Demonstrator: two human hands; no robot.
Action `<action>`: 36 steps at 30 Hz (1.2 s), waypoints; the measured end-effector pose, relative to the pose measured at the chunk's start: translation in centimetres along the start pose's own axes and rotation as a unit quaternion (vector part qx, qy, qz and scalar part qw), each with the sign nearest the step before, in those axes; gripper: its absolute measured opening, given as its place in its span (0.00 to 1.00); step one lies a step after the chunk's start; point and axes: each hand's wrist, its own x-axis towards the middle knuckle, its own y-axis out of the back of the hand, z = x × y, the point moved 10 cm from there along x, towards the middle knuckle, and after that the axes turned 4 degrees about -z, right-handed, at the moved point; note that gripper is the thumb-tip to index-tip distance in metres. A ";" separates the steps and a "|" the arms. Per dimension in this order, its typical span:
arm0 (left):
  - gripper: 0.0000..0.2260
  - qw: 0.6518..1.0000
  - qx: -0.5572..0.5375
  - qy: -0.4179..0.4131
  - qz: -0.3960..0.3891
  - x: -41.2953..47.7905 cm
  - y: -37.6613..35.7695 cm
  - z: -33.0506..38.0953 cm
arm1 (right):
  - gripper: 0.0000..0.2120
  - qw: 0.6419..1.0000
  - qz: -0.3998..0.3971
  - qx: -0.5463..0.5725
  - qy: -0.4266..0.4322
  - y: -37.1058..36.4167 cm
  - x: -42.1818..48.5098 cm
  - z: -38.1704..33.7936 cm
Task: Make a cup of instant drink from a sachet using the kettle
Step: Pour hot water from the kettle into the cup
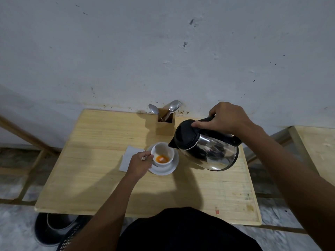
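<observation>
A white cup (pixel 162 150) stands on a white saucer (pixel 164 170) in the middle of the wooden table (pixel 101 178). Orange powder or liquid lies in the cup's bottom. My left hand (pixel 139 163) grips the cup's handle on its left side. My right hand (pixel 226 118) holds the black handle of a steel kettle (pixel 208 151) with a black lid. The kettle hangs tilted to the right of the cup, its spout just over the cup's rim. I cannot tell whether water is flowing.
A white paper or sachet (pixel 126 158) lies flat left of the saucer, partly under my left hand. A wooden holder (pixel 165 126) with spoons and a fork stands at the back edge by the wall. A second wooden surface (pixel 317 151) is at the right. A dark basket (pixel 54 230) sits on the floor.
</observation>
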 end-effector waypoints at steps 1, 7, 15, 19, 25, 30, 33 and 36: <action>0.15 1.000 0.000 0.000 -0.001 0.0 0.0 0.0 | 0.37 1.000 -0.009 0.000 0.003 -0.1 0.0 -0.3; 0.14 1.000 -0.007 0.001 -0.001 0.2 0.0 -0.2 | 0.30 0.998 -0.063 0.006 0.009 -1.0 -0.1 -1.4; 0.14 1.000 -0.002 -0.011 -0.003 0.2 0.0 -0.1 | 0.28 0.996 -0.085 -0.004 0.007 -1.3 0.0 -1.6; 0.14 1.000 -0.004 -0.012 -0.003 0.2 0.0 -0.1 | 0.28 0.996 -0.092 -0.008 0.006 -1.3 -0.1 -1.5; 0.14 1.000 -0.001 -0.014 0.000 0.0 0.0 0.1 | 0.29 0.995 -0.104 -0.008 0.007 -1.3 0.1 -1.5; 0.14 1.000 -0.002 -0.007 0.002 0.0 0.0 0.1 | 0.30 0.993 -0.115 -0.016 0.004 -1.2 -0.1 -1.3; 0.14 1.000 -0.004 -0.008 0.004 0.0 0.0 0.0 | 0.31 0.993 -0.116 -0.014 0.003 -1.3 -0.3 -1.1; 0.15 1.000 -0.004 -0.010 0.005 0.0 0.0 0.0 | 0.30 0.993 -0.114 -0.009 -0.001 -1.4 -0.2 -0.9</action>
